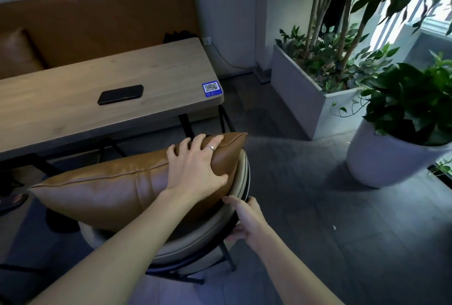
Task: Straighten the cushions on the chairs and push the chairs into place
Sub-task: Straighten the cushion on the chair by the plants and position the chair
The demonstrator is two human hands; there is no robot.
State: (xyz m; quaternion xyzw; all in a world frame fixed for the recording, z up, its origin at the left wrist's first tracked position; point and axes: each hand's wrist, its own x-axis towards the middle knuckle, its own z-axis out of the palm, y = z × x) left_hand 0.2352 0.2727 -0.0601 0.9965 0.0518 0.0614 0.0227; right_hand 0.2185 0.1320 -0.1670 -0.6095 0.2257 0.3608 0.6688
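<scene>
A brown leather cushion [115, 190] lies across a chair [195, 241] with a beige padded back and black metal frame, just in front of the wooden table [73, 106]. My left hand [195, 165] grips the cushion's right end, fingers spread over its top edge and thumb on its near face; a ring is on one finger. My right hand [247, 219] holds the right edge of the chair's curved back, fingers wrapped around the frame. The chair's seat is hidden under the cushion.
A black phone [120, 94] and a blue QR sticker [212, 89] lie on the table. A brown bench [97, 16] runs behind it. A white rectangular planter [300, 99] and a round white pot [381, 158] stand to the right on the grey tiled floor.
</scene>
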